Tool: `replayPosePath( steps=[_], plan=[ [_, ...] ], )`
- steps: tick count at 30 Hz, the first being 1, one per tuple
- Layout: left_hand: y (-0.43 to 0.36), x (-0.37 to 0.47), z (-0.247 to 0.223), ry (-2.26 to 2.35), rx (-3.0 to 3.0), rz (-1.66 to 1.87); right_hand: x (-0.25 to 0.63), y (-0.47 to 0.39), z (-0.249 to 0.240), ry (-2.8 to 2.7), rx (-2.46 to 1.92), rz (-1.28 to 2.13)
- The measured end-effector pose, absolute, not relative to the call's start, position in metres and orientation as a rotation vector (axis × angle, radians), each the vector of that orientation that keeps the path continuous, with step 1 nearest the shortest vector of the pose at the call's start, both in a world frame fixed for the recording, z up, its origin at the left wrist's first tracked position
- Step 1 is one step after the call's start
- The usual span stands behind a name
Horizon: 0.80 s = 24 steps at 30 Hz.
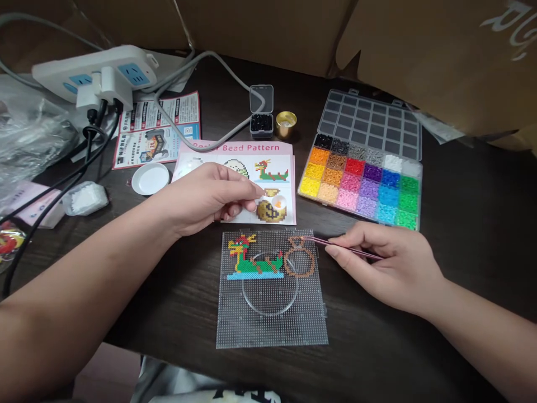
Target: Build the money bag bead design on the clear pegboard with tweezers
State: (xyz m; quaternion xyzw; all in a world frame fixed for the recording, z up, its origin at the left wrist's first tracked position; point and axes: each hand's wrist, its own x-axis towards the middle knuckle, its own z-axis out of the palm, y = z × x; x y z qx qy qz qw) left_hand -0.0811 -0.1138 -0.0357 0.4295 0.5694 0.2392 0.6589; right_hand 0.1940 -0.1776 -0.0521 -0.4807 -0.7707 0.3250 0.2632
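Observation:
My right hand (392, 268) is closed on pink tweezers (354, 249), whose tips touch the neck of a brown bead bag outline (312, 268) on the clear pegboard (268, 324). Left of that outline lies a finished-looking dragon boat (260, 264) of green, red, yellow and blue beads. My left hand (218, 196) pinches a small white dish (278, 200) with a few orange beads in it. It hovers above the bead pattern sheet (235, 148), partly covering the printed money bag. A clear ring shows through the pegboard.
At the right stands an open bead case (361, 173) sorted by colour. Behind the sheet are a box of black beads (261, 124) and a gold cup (286, 124). A white lid (151, 179), a white-filled bag (85, 198), and a power strip (96, 73) with cables occupy the left.

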Motion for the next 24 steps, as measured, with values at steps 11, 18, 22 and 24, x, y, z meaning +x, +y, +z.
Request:
replayPosePath(
  steps=[11, 18, 22, 24],
  plan=[
    [-0.1116, -0.0817, -0.0301, 1.292, 0.648, 0.663, 0.2014, -0.1751, -0.0573, -2.133, -1.192, 1.060],
    [-0.1117, -0.0827, -0.0318, 1.295, 0.662, 0.666, 0.2001, -0.1752, -0.0579, -2.118, -1.214, 1.081],
    [-0.1110, -0.0835, -0.0337, 1.286, 0.671, 0.670, 0.1994, -0.1744, -0.0574, -2.137, -1.192, 1.091],
    [-0.1108, -0.0838, -0.0340, 1.278, 0.671, 0.669, 0.1996, -0.1739, -0.0570, -2.144, -1.180, 1.094]
  ],
)
